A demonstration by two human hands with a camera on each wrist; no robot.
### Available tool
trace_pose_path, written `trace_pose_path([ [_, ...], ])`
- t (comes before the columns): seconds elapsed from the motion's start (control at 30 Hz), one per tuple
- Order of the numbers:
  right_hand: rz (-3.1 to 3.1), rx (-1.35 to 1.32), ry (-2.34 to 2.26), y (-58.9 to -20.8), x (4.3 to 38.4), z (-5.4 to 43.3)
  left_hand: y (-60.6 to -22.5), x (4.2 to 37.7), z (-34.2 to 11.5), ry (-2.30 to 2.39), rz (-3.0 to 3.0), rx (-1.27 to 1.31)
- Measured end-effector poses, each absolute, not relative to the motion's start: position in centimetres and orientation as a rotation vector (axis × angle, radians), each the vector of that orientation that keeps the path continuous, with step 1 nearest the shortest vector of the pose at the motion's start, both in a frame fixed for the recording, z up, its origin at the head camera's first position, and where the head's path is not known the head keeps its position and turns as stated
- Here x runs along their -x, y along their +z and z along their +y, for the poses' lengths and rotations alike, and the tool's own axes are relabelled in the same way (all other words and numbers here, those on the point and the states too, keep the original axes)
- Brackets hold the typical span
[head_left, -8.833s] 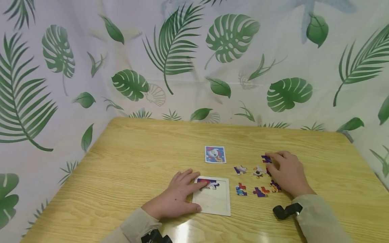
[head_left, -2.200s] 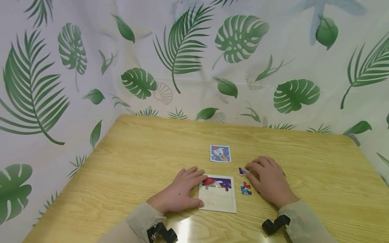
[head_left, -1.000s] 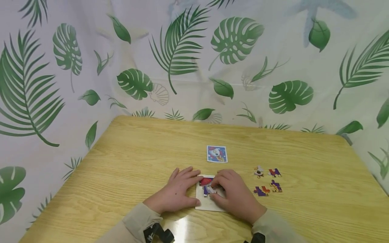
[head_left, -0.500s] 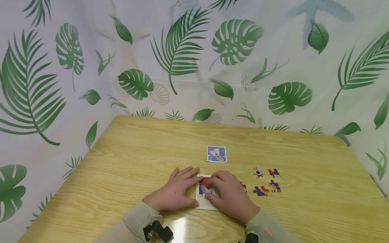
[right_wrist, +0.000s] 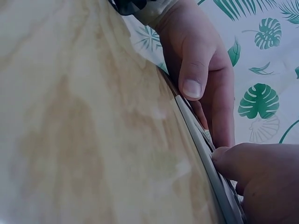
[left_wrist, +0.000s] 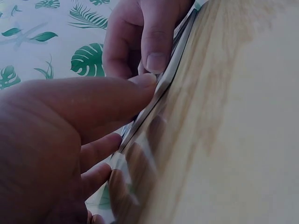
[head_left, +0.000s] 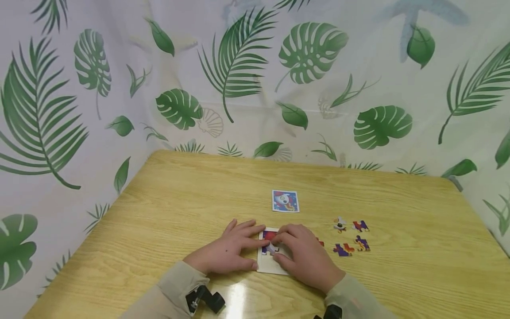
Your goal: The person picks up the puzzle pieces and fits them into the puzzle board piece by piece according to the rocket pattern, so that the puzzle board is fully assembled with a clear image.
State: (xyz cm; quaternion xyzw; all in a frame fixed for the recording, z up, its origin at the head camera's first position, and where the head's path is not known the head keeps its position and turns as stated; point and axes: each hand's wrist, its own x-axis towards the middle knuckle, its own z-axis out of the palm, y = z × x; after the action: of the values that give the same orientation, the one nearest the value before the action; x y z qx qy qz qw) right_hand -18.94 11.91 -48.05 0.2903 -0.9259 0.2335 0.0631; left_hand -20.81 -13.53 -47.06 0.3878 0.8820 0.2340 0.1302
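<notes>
A pale square puzzle tray point(head_left: 272, 267) lies on the table with red and purple pieces along its top. My left hand point(head_left: 225, 253) rests flat at the tray's left side, its fingers spread and index fingertip over the pieces. A white-and-purple puzzle piece point(head_left: 271, 250) is at the left of the tray, below the top row, between the thumb and bent fingers of my right hand point(head_left: 307, 257). That hand covers the tray's right half. From the side, the left wrist view has the left thumb point(left_wrist: 117, 95) at the tray's edge.
Several loose puzzle pieces, including a white one point(head_left: 339, 224) and a purple-orange one point(head_left: 343, 249), lie right of the tray. A red piece point(head_left: 320, 242) is mostly hidden behind the right hand. A picture card point(head_left: 285, 201) lies beyond the tray. A leaf-print cloth point(head_left: 247, 79) hangs behind.
My right hand has gone from the loose pieces to the tray, bringing the white-and-purple piece, then shifted it slightly left. Purple was added along the top row. My left index finger has reached further inward.
</notes>
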Motion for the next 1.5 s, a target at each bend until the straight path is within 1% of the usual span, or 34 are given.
trace_pose_path([
  [0.73, -2.818, -0.972, 0.663, -48.4, 18.9, 12.8, -47.3, 20.8, -13.2, 0.736, 2.546, -1.083],
  [1.17, -2.796, -1.089, 0.475, -47.8, 19.2, 13.3, -47.1, 20.8, -13.3, 0.717, 2.556, -1.089],
  [1.5, -2.779, -1.104, 0.613, -48.3, 19.5, 13.8, -47.1, 20.8, -13.2, 0.714, 2.563, -1.107],
])
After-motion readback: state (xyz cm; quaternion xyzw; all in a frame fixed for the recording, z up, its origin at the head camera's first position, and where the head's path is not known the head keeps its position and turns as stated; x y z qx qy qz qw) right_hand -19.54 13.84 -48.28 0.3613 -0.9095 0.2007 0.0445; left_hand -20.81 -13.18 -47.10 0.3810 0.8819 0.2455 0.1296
